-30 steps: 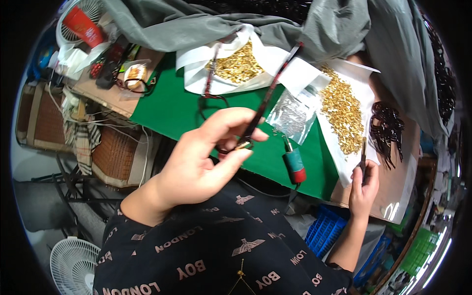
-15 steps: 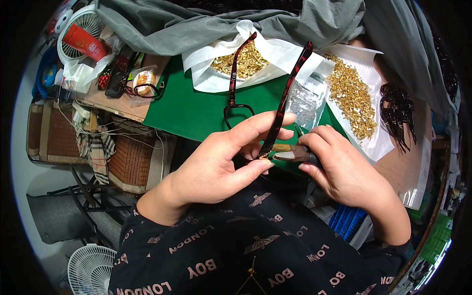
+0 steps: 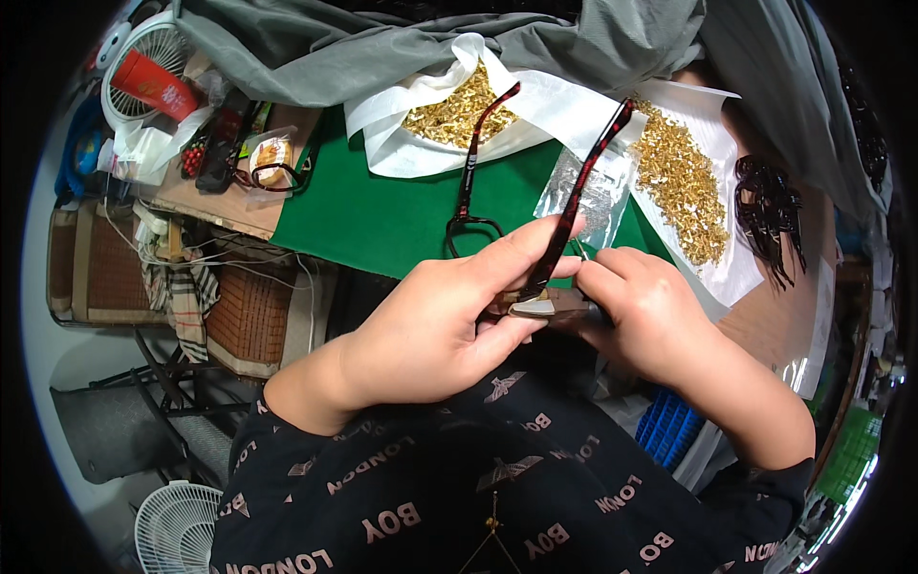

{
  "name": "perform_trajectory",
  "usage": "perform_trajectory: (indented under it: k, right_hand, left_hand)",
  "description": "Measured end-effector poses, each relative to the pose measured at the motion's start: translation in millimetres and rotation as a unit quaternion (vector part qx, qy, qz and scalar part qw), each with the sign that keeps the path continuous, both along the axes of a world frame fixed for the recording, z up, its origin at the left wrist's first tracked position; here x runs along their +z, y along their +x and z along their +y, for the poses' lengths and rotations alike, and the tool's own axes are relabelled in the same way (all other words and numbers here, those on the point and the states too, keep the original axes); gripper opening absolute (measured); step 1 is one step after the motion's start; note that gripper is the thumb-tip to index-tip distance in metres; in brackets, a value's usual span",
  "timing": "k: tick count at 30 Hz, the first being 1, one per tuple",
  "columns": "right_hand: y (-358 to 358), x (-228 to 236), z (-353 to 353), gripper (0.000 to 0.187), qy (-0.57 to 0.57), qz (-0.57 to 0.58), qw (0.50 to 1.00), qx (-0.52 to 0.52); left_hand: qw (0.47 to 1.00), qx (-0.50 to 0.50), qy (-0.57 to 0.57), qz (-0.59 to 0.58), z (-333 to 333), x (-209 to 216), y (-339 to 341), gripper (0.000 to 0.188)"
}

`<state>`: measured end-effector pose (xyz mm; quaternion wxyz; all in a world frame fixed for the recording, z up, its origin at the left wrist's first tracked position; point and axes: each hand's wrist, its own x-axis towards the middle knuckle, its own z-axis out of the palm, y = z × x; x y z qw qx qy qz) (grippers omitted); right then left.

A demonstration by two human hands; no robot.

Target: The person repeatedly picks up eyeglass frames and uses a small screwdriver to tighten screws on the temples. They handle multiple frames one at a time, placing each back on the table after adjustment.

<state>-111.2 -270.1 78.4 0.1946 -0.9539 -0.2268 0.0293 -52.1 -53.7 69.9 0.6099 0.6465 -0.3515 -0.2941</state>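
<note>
My left hand [image 3: 421,325] is closed on a dark red and black mottled eyeglass frame [image 3: 572,206], thumb and fingers pinching it near a hinge. Both temples point away from me, and one rim shows beyond the fingers. In my closed right hand [image 3: 655,311] is a pliers-like tool [image 3: 534,308], its pale, flat jaw over the hinge corner by my left thumb. The tool's handles are hidden in the palm. A thin pointed metal piece [image 3: 579,247] sticks up beside the right fingers; what it belongs to cannot be made out.
Under my hands is a green mat [image 3: 354,210]. Small gold-coloured metal parts [image 3: 464,113] lie on white paper, with a second heap [image 3: 681,182] to the right. Dark temples [image 3: 768,215] are bundled at far right. Another eyeglass frame [image 3: 287,184] and a red cup [image 3: 153,84] stand left.
The tool's jaw has moved left onto the hinge corner, and my right hand has come closer to the left. The eyeglass frame has shifted slightly right.
</note>
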Motion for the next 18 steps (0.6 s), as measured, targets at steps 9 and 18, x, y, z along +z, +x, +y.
perform_trajectory:
  k: [9,18]
  right_hand:
    - [-16,-6,-8,0.029,0.115,0.064,0.99,-0.059]
    - [26,-63,-106,0.012,0.043,-0.031,0.938,-0.341]
  left_hand:
    - [0.998,0.037,-0.037,-0.041,1,-11,0,0.062]
    - [0.854,0.19,-0.316,0.368,48,-84,55,0.048]
